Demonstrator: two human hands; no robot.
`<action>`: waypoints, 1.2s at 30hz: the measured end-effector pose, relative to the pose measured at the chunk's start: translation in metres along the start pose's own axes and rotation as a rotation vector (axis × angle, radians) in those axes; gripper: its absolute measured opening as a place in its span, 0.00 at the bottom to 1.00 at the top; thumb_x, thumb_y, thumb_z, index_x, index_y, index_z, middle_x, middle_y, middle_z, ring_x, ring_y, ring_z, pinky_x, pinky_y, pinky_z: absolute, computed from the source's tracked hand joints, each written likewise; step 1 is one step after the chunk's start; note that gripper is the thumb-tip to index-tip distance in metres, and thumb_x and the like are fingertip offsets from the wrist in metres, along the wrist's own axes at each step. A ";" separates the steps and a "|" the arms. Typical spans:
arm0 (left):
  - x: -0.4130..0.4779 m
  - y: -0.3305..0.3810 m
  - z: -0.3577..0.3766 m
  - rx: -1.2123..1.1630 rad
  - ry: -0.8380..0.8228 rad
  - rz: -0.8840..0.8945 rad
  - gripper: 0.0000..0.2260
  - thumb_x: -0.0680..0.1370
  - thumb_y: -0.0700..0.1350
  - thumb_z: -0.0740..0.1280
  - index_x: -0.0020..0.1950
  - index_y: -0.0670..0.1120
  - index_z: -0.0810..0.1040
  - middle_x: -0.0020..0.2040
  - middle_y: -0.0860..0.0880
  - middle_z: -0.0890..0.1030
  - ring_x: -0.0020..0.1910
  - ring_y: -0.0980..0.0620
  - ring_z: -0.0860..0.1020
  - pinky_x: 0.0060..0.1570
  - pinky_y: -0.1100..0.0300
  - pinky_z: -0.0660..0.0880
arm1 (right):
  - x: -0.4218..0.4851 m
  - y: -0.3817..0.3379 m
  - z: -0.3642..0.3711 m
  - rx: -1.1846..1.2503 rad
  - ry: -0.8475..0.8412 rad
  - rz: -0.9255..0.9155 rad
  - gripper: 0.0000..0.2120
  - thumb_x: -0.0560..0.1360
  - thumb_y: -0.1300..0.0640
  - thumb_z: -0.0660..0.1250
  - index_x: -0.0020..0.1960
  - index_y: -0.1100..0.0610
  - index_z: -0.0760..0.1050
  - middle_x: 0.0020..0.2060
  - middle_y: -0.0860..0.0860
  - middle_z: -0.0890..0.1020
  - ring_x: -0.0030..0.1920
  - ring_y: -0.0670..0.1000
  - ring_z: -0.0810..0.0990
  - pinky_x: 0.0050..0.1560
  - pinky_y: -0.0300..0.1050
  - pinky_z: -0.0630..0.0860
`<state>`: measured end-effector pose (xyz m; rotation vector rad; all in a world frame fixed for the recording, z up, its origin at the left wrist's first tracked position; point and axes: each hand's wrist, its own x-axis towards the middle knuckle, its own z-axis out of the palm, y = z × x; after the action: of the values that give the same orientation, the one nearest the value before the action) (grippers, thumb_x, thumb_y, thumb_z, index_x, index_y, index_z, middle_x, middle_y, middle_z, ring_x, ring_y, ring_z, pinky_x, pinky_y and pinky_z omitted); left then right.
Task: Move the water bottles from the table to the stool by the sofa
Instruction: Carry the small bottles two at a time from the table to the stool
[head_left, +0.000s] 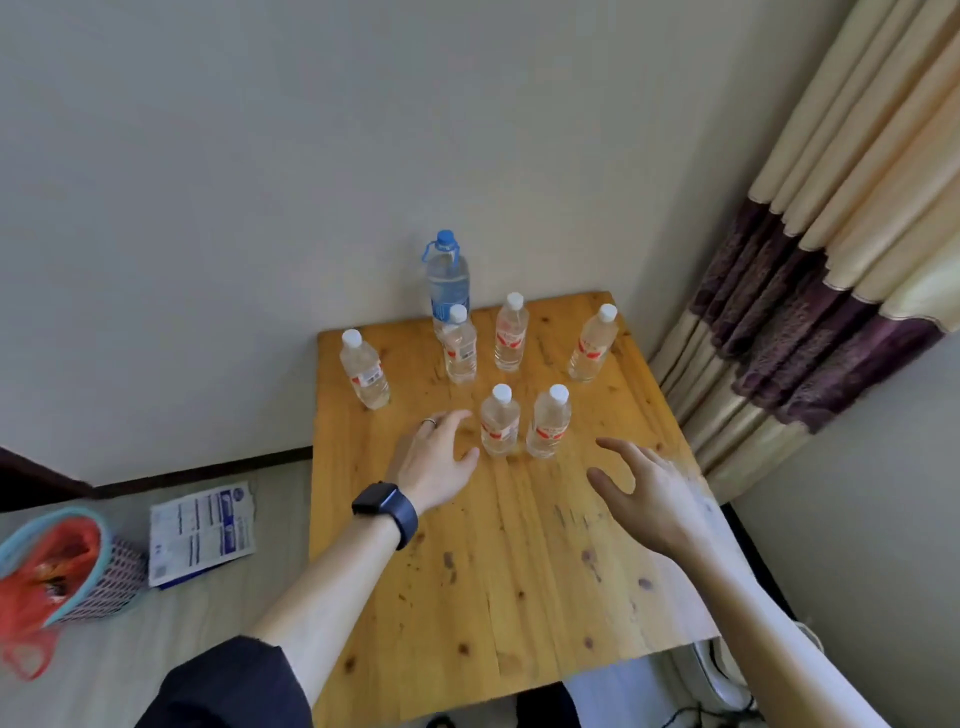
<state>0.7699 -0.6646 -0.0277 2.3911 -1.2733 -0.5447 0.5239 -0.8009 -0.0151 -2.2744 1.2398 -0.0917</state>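
Note:
Several small clear water bottles with white caps stand upright on a wooden table (519, 561). The two nearest bottles (500, 423) (548, 423) stand side by side at the middle. Others stand at the left (364, 371), centre back (460, 348) (511, 335) and right (592, 345). A taller blue-capped bottle (448, 275) stands at the back edge. My left hand (434, 462), with a ring and a dark watch, hovers open just left of the nearest pair. My right hand (649, 493) is open below and right of them, touching nothing.
The table stands in a corner against a pale wall, with a cream and purple curtain (810, 291) at the right. On the floor at the left lie a printed paper packet (202, 532) and a basket with a red bag (62, 566). No stool or sofa is in view.

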 end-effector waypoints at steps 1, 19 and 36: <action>0.012 0.003 0.004 0.021 -0.009 -0.013 0.24 0.80 0.55 0.63 0.75 0.53 0.65 0.73 0.48 0.70 0.66 0.46 0.73 0.61 0.51 0.73 | 0.018 0.003 0.004 0.015 -0.018 0.009 0.24 0.78 0.37 0.62 0.72 0.41 0.67 0.67 0.48 0.75 0.68 0.53 0.70 0.63 0.47 0.69; 0.147 0.002 0.091 0.055 -0.163 -0.049 0.16 0.83 0.51 0.59 0.70 0.54 0.61 0.59 0.45 0.78 0.43 0.44 0.78 0.37 0.48 0.78 | 0.190 0.029 0.089 0.254 -0.259 0.073 0.25 0.76 0.33 0.60 0.70 0.41 0.65 0.63 0.54 0.77 0.58 0.60 0.78 0.53 0.50 0.75; 0.008 -0.021 0.089 -0.214 0.130 -0.368 0.11 0.81 0.47 0.65 0.62 0.48 0.72 0.43 0.51 0.75 0.38 0.50 0.72 0.29 0.61 0.64 | 0.071 0.031 0.109 0.363 -0.311 0.048 0.21 0.80 0.38 0.59 0.71 0.42 0.65 0.63 0.48 0.78 0.56 0.53 0.80 0.47 0.47 0.74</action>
<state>0.7446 -0.6734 -0.1154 2.4392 -0.6846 -0.5845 0.5751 -0.8240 -0.1369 -1.8628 1.0197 0.0507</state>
